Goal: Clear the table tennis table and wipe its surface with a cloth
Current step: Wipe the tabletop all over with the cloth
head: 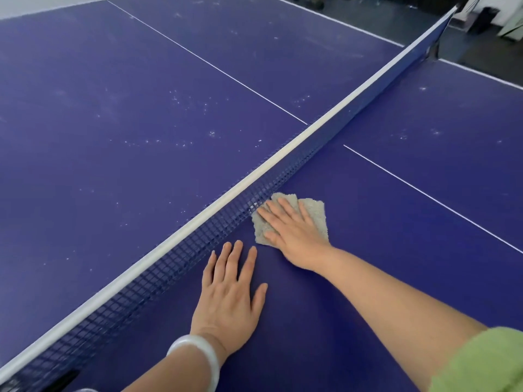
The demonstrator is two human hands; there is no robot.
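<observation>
**Two flat hands on the blue table, one on the cloth**

The right hand (pixel 294 230) lies flat on a small grey cloth (pixel 313 211). Its fingers are straight and a little apart. They press down on the cloth and do not curl round it. The cloth is folded and fuzzy. It lies on the blue table (pixel 368 278), on the near side, and one corner touches the bottom of the net (pixel 175 256). The fingertips point at the net and are just beside it.

The left hand (pixel 229 292) lies flat on the bare table too. Its fingers are straight and spread out. It holds nothing. It is near the cloth but does not touch it. It is also close to the net. A pale round bracelet (pixel 198 355) sits on the left wrist. A green sleeve (pixel 486 360) shows on the right arm, low in the corner.

The net runs across the table from the low left to the top right. It has dark blue mesh and a white band (pixel 254 174) along the top.

On the far side of the net, the table has many little white specks (pixel 181 100) on it. A thin white line (pixel 424 193) runs along the near side of the table, away from the net. A dark floor (pixel 382 15) shows past the far edge.
</observation>
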